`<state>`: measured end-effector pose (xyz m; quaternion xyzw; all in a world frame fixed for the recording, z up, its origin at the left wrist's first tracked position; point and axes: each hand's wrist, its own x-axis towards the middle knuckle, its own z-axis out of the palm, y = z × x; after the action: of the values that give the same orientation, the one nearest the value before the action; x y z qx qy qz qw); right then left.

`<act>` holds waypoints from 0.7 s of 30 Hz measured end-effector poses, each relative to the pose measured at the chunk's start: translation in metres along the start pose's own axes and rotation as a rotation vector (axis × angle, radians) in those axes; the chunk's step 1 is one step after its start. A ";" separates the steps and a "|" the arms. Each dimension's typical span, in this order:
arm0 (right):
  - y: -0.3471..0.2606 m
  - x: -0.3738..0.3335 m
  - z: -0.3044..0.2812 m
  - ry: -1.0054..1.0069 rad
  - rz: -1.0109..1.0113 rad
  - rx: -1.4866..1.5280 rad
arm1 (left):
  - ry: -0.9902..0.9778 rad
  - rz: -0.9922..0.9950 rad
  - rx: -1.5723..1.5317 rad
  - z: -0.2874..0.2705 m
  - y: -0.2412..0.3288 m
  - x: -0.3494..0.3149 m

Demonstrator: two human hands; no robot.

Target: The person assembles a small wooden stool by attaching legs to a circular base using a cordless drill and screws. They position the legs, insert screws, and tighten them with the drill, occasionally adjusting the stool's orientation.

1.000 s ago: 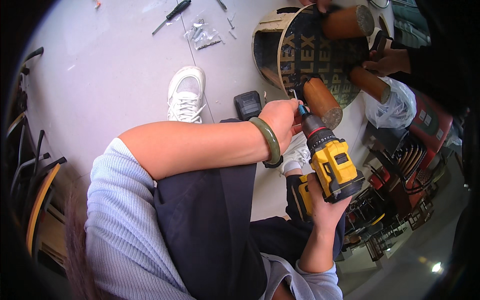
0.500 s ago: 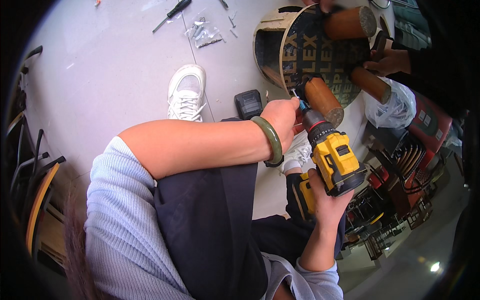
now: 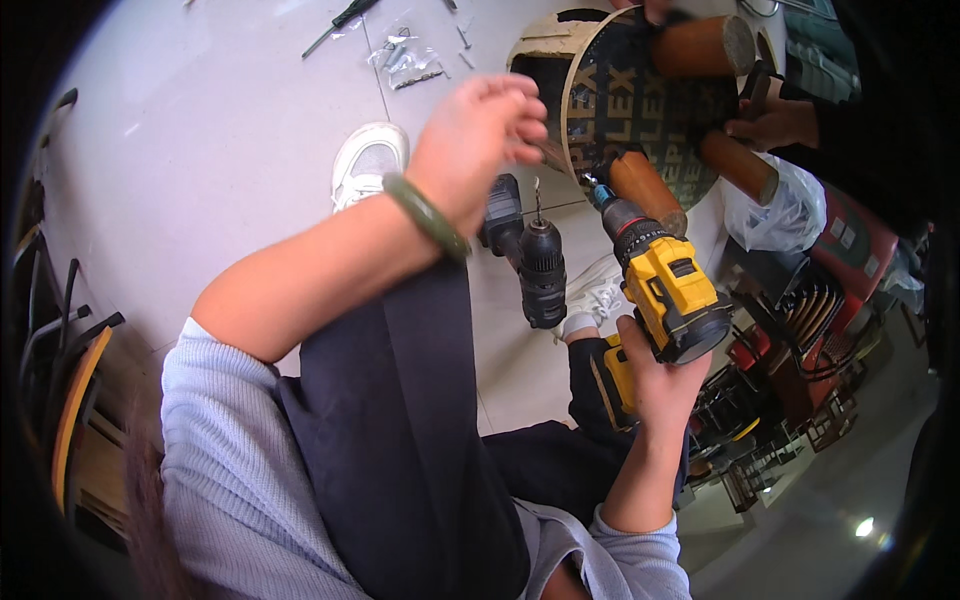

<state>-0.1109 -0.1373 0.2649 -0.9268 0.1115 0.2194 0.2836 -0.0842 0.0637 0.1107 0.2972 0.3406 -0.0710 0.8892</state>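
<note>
My right hand (image 3: 665, 385) grips a yellow and black cordless drill (image 3: 680, 290), pointing away from me. Its blue bit holder meets a small screw (image 3: 588, 178) beside the base of a brown wooden leg (image 3: 647, 190). The leg stands on the dark printed underside of a round stool-like piece (image 3: 650, 115), which is tipped on its side. My left hand (image 3: 485, 140), with a green bangle at the wrist, is raised left of the rim; its fingers are loosely bent, slightly blurred and hold nothing.
Another person's hand (image 3: 780, 122) steadies the piece at the right. A black drill (image 3: 540, 270) with a bit lies on the floor by my left knee. Beyond are a small plastic bag (image 3: 400, 55), a screwdriver (image 3: 340, 25) and loose screws. Stacked chairs (image 3: 800, 330) stand right.
My left hand has left the drill's tip and moved up and left, uncovering the black drill. The yellow drill has shifted slightly forward, still in my right hand.
</note>
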 end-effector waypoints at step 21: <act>-0.031 0.040 -0.017 -0.221 0.172 -0.048 | -0.843 0.180 0.860 -0.009 -0.128 0.120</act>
<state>-0.0598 -0.1249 0.2738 -0.8905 0.1532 0.3463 0.2520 -0.0401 -0.0264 -0.0341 0.6038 -0.1267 -0.2382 0.7501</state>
